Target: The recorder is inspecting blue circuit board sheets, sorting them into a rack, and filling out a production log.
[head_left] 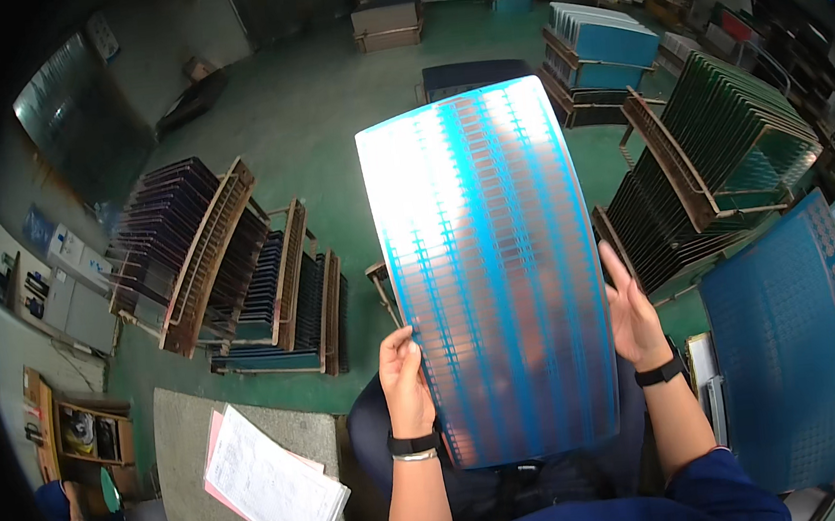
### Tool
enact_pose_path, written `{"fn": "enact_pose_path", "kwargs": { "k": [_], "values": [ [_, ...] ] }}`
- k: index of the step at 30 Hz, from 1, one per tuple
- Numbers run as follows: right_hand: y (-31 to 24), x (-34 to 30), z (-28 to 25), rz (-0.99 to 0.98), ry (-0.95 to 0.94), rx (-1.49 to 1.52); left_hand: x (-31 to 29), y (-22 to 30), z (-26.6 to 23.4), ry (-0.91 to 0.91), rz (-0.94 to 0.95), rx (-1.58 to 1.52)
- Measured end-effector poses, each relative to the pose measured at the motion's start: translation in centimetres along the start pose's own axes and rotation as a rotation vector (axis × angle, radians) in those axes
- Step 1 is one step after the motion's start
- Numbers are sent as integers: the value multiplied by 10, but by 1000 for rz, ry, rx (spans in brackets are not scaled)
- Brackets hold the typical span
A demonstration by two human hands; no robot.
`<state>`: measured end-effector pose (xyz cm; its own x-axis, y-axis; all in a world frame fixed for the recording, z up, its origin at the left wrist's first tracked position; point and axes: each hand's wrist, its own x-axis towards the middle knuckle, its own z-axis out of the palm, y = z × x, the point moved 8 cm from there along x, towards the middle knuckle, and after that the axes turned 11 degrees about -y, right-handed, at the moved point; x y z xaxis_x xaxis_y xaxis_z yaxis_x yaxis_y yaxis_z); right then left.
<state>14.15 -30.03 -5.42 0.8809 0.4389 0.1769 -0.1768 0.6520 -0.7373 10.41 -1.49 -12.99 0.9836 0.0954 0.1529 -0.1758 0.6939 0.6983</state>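
A large thin panel [500, 283], blue with copper-coloured rows of a repeated pattern, stands tilted in front of me and shines white at its upper left. My left hand [407, 382] grips its left edge, thumb on the front face and the other fingers partly hidden. Against the right edge, my right hand [636, 318] is open, its fingers stretched upward along the panel's side. Whether any right fingers reach behind the panel cannot be seen. The panel's lower end is over my lap.
Slotted racks of upright panels stand at left [206, 251] and right [709, 152]. A big blue panel [788, 345] leans at my right. Papers [276, 480] lie on a grey tabletop [183, 434] at lower left. Stacked blue panels [608, 46] stand behind. Part of another person [68, 515] shows at far left.
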Motion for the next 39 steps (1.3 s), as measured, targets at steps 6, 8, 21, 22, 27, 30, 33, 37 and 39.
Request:
{"fn": "enact_pose_path", "kwargs": {
  "k": [6, 8, 21, 22, 27, 30, 33, 37, 39],
  "values": [
    [58, -24, -36, 188, 167, -603, 37, -26, -58, 246, -176, 506],
    [93, -11, -43, 169, 171, -705, 39, -20, -101, 268, 25, 1226],
    [243, 33, -75, 259, 184, -1230, -5, -179, -173, 322, -525, 1619],
    [245, 35, -75, 263, 178, -1230, -7, -184, -177, 350, -494, 1637],
    [256, 50, -77, 282, 115, -1226, -16, -203, -196, 479, -578, 1685],
    [263, 55, -77, 369, 130, -1200, -14, -202, -198, 501, -608, 1662],
    [264, 58, -67, 318, 122, -1214, -16, -202, -205, 538, -608, 1656],
    [266, 57, -69, 375, 128, -1190, -16, -209, -211, 543, -683, 1637],
    [264, 56, -69, 317, 125, -1183, -15, -212, -215, 552, -692, 1631]
  ]
}}
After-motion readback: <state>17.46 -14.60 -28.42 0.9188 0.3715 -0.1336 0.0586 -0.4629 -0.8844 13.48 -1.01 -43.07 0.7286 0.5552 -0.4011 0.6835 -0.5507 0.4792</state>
